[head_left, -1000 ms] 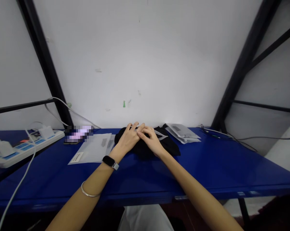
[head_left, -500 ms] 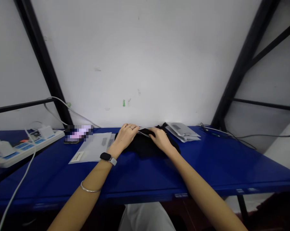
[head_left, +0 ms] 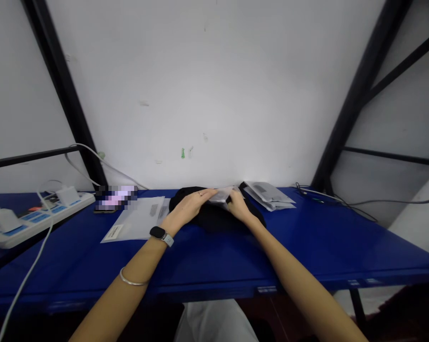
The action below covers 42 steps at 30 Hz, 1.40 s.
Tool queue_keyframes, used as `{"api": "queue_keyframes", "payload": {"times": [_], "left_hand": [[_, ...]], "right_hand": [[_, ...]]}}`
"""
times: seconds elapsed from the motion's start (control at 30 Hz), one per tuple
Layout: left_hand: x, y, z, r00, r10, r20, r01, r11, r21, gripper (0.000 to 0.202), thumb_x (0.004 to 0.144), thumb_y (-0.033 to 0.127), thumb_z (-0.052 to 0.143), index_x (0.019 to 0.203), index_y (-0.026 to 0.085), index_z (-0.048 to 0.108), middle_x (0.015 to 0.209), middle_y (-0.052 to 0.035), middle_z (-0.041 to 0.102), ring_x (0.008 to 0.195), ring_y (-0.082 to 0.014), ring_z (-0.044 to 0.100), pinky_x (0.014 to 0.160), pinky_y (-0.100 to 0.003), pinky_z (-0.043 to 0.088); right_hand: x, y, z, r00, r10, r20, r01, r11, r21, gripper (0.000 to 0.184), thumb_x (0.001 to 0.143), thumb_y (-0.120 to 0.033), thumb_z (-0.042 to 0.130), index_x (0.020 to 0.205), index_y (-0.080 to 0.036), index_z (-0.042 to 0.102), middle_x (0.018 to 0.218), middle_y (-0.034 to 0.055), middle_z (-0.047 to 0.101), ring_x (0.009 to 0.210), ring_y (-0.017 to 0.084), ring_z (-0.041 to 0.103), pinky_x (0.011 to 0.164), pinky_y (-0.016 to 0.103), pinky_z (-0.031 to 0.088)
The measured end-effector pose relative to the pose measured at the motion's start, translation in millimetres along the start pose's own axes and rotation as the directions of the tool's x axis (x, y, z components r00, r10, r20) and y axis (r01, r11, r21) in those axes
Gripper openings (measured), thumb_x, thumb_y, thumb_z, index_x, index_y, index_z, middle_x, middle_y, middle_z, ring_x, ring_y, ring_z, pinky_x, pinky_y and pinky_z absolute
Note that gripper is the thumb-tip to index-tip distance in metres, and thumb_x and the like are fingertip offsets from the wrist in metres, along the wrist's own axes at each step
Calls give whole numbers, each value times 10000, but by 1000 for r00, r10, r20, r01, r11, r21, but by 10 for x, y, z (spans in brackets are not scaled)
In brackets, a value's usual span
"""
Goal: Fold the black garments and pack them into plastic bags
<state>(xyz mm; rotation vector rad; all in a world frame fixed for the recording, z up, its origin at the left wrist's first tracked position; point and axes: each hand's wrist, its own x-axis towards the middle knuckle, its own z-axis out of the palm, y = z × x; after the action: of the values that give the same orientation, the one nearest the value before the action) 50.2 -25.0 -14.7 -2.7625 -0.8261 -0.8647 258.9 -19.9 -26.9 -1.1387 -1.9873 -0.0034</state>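
Observation:
A black cloth (head_left: pixel 214 219) lies bunched on the blue table (head_left: pixel 307 242) near the wall. Both my hands rest on top of it. My left hand (head_left: pixel 189 206), with a ring, a watch and a bangle on that arm, reaches right with its fingers stretched toward a small clear plastic bag (head_left: pixel 221 194). My right hand (head_left: pixel 237 205) pinches that bag from the right side. The bag sits between the fingertips of both hands, just above the cloth.
Flat clear bags with labels (head_left: pixel 138 218) lie left of the cloth. A stack of grey bags (head_left: pixel 267 194) sits to its right. A white power strip (head_left: pixel 32 216) with plugs and cables is at far left. Black cables (head_left: pixel 328 198) trail at the right by the black frame.
My hands moved apart over the cloth, then came together again. A small clear bag is now lifted between their fingertips.

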Motion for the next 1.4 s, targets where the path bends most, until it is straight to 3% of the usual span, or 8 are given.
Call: {"api": "queue_keyframes", "payload": {"times": [0.2, 0.37, 0.53, 0.63, 0.73, 0.9, 1.03, 1.4], "left_hand": [[-183, -359, -386, 965, -254, -73, 255, 967, 7, 780, 675, -107, 325, 1333, 267, 514, 1257, -10, 630, 1117, -159, 609, 993, -317, 473], [-587, -447, -816, 903, -378, -205, 401, 912, 84, 720, 690, -64, 334, 1302, 245, 556, 1257, -3, 629, 1108, -169, 617, 997, -310, 467], [-1235, -583, -1018, 783, -573, -242, 621, 717, 316, 682, 723, -23, 344, 1328, 225, 537, 1306, -42, 593, 1158, -235, 586, 1009, -352, 442], [-1547, -713, -995, 643, -765, 9, 679, 576, 455, 700, 708, -34, 345, 1328, 227, 542, 1220, -104, 646, 1070, -294, 633, 915, -426, 483], [-1715, -771, -977, 583, -739, 336, 645, 673, 361, 616, 711, 2, 405, 1252, 210, 612, 1226, -87, 645, 1123, -266, 607, 974, -388, 445], [-1583, -542, -1155, 592, -635, 496, 696, 713, 81, 706, 704, 446, 669, 1364, 269, 490, 1404, -40, 494, 1279, -287, 473, 1078, -391, 346], [-1118, -244, -1198, 730, -546, 412, 631, 770, -98, 652, 762, 546, 598, 1358, 304, 489, 1444, -16, 449, 1326, -273, 413, 1112, -400, 291], [114, 108, -397, 951, -228, 207, 306, 782, -544, 558, 741, 352, 674, 1272, 257, 533, 1281, -73, 578, 1039, -219, 612, 885, -324, 488]], "right_hand": [[56, -29, -216, 990, 135, -38, -57, 638, 768, 214, 732, -232, 533, 887, -218, 680, 883, 40, 692, 927, 225, 607, 889, 370, 469], [44, 11, -235, 950, 308, 54, -155, 314, 937, 241, 685, -375, 661, 887, -246, 640, 888, 22, 676, 868, 200, 611, 850, 354, 482], [78, 49, -205, 888, 460, 5, -176, 330, 927, 300, 611, -357, 709, 862, -228, 604, 864, 30, 673, 826, 215, 604, 797, 376, 493], [92, 102, -196, 852, 517, -79, -203, 466, 861, 294, 585, -294, 696, 850, -207, 607, 903, 45, 676, 874, 233, 599, 825, 387, 486], [86, 196, -174, 860, 474, -192, -197, 653, 731, 222, 623, -252, 617, 838, -194, 609, 956, 54, 676, 945, 241, 588, 864, 391, 475], [84, 247, -239, 917, 305, -258, -152, 863, 482, 236, 669, -211, 507, 874, -174, 619, 932, 66, 677, 908, 255, 600, 834, 398, 469], [87, 71, -359, 972, 82, -218, -16, 957, 291, 415, 678, -146, 474, 1076, -186, 586, 954, 51, 664, 920, 240, 599, 854, 383, 437], [23, -214, -239, 977, -168, 132, 168, 986, 10, 384, 683, 4, 401, 955, -222, 550, 1000, 40, 632, 1006, 221, 523, 918, 420, 317]]}}
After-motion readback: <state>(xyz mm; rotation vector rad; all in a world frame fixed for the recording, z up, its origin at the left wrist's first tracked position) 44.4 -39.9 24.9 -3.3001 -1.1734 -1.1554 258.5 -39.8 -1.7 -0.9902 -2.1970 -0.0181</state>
